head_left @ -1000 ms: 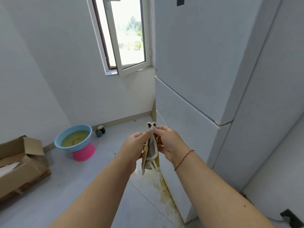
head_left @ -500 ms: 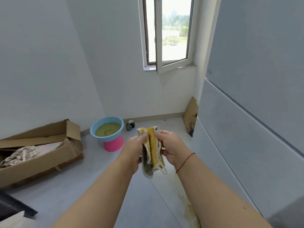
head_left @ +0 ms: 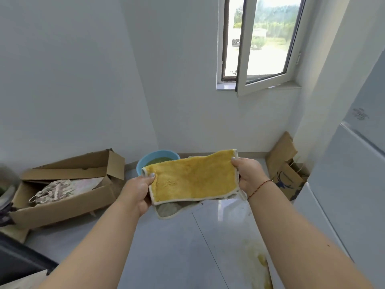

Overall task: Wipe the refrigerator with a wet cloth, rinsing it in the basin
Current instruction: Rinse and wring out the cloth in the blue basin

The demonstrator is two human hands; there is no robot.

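The left hand [head_left: 139,187] and right hand [head_left: 249,174] each pinch an end of the yellow cloth [head_left: 192,180], stretched flat between them. Beyond it the blue basin [head_left: 145,161] stands on the floor by the wall; the refrigerator [head_left: 350,184] is at right.

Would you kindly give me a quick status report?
Left hand and right hand pinch yellow terry cloth, spread flat. Blue plastic basin beyond it. Nothing between them.

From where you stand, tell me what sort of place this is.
Probably a sparsely furnished room in a home, perhaps a kitchen corner: a white refrigerator at the right, a blue basin on the tiled floor, and an open cardboard box by the wall.
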